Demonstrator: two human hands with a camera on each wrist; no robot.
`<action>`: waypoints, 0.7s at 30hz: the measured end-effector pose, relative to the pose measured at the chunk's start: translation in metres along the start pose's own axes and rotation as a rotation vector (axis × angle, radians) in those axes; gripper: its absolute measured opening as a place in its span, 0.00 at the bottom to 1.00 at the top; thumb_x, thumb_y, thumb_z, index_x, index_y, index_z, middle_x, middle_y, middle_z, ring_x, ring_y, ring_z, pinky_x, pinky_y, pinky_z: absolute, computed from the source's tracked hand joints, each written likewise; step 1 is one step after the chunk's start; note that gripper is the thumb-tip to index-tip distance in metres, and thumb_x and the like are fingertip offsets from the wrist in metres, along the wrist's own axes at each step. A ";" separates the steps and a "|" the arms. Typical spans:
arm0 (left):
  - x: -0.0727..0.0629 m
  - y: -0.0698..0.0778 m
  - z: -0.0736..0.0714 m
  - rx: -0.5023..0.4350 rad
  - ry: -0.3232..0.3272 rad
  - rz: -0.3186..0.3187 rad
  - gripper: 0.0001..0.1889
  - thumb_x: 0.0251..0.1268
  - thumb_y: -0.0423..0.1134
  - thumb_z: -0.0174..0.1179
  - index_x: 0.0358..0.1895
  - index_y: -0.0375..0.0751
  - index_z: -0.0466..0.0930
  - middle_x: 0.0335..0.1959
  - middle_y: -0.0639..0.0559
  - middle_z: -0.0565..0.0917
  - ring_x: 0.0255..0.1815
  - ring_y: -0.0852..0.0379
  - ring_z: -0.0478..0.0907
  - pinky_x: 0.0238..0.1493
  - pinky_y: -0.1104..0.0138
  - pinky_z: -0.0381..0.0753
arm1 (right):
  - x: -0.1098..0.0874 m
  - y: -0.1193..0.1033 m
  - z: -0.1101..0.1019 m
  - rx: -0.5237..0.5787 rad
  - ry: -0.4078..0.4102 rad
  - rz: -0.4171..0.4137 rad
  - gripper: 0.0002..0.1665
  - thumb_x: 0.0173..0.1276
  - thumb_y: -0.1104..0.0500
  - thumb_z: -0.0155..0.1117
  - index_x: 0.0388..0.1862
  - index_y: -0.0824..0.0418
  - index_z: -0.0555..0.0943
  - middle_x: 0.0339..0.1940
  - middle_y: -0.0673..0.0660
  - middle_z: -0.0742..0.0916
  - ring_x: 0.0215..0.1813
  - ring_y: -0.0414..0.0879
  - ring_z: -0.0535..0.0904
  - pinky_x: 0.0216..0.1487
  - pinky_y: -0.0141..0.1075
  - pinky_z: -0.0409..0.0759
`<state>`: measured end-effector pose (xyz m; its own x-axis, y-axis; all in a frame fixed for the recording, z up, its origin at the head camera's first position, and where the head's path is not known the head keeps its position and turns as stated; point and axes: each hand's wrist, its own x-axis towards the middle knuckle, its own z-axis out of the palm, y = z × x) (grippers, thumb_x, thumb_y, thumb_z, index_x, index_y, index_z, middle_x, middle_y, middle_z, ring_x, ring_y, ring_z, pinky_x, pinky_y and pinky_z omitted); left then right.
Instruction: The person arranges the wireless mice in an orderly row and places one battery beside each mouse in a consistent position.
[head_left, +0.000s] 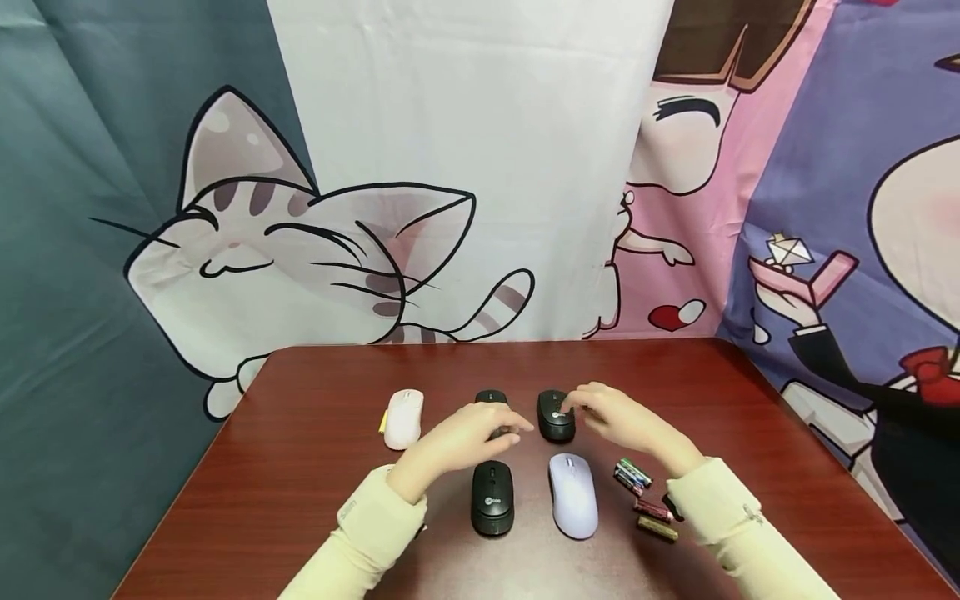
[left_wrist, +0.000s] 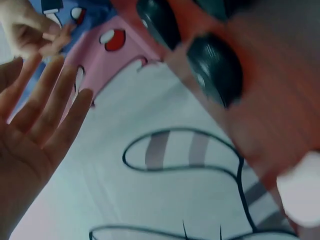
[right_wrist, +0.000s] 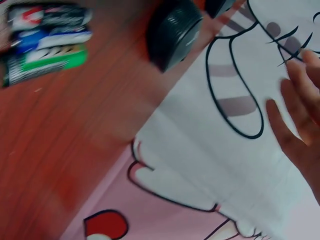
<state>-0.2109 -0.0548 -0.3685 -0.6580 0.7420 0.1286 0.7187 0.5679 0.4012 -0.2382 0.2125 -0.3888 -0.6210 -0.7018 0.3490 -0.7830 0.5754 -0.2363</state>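
My left hand (head_left: 468,435) hovers with relaxed fingers over a black computer mouse (head_left: 491,397), hiding much of it. In the left wrist view, the fingers of this left hand (left_wrist: 42,115) spread with nothing between them. My right hand (head_left: 618,417) reaches in beside another black mouse (head_left: 556,417), its fingertips overlapping that mouse's right edge in the head view. Loosely extended fingers of the right hand (right_wrist: 300,115) show in the right wrist view, holding nothing. Nearer me are a black mouse (head_left: 492,500) and a pale lavender mouse (head_left: 573,497).
A white mouse (head_left: 404,419) lies at the left on the reddish-brown table (head_left: 300,467), a bit of yellow beside it. Several batteries (head_left: 633,475) lie near the right forearm, partly hidden by the sleeve. A cartoon-printed cloth (head_left: 480,108) hangs behind the table.
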 end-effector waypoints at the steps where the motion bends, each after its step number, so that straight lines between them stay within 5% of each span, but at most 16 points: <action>1: 0.004 0.003 0.004 -0.001 0.013 0.006 0.13 0.69 0.39 0.53 0.52 0.48 0.81 0.44 0.56 0.83 0.42 0.63 0.78 0.45 0.70 0.76 | -0.003 0.002 -0.001 -0.009 0.045 -0.012 0.17 0.55 0.76 0.61 0.39 0.58 0.80 0.34 0.49 0.82 0.39 0.42 0.75 0.41 0.36 0.76; 7: 0.026 0.015 0.035 0.019 0.048 0.048 0.11 0.67 0.39 0.54 0.47 0.49 0.83 0.43 0.57 0.84 0.40 0.66 0.79 0.42 0.76 0.74 | -0.020 0.018 -0.008 -0.075 0.281 -0.050 0.26 0.42 0.83 0.64 0.36 0.58 0.81 0.34 0.50 0.82 0.38 0.41 0.73 0.38 0.34 0.75; 15: 0.047 0.044 0.077 0.079 0.041 0.065 0.10 0.61 0.53 0.60 0.36 0.54 0.84 0.30 0.62 0.82 0.29 0.73 0.74 0.28 0.82 0.66 | -0.041 0.035 -0.010 -0.105 0.332 -0.040 0.26 0.39 0.84 0.62 0.33 0.60 0.81 0.33 0.50 0.81 0.36 0.41 0.71 0.38 0.32 0.70; 21: 0.061 0.071 0.101 0.164 0.171 0.106 0.08 0.64 0.48 0.57 0.33 0.56 0.85 0.27 0.67 0.83 0.27 0.75 0.74 0.25 0.83 0.66 | -0.055 0.049 -0.006 -0.142 0.334 -0.043 0.22 0.40 0.84 0.61 0.27 0.59 0.81 0.30 0.49 0.80 0.36 0.42 0.73 0.39 0.29 0.67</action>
<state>-0.1773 0.0662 -0.4238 -0.5951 0.7374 0.3194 0.8036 0.5505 0.2262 -0.2422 0.2811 -0.4142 -0.5232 -0.5643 0.6387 -0.7813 0.6169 -0.0950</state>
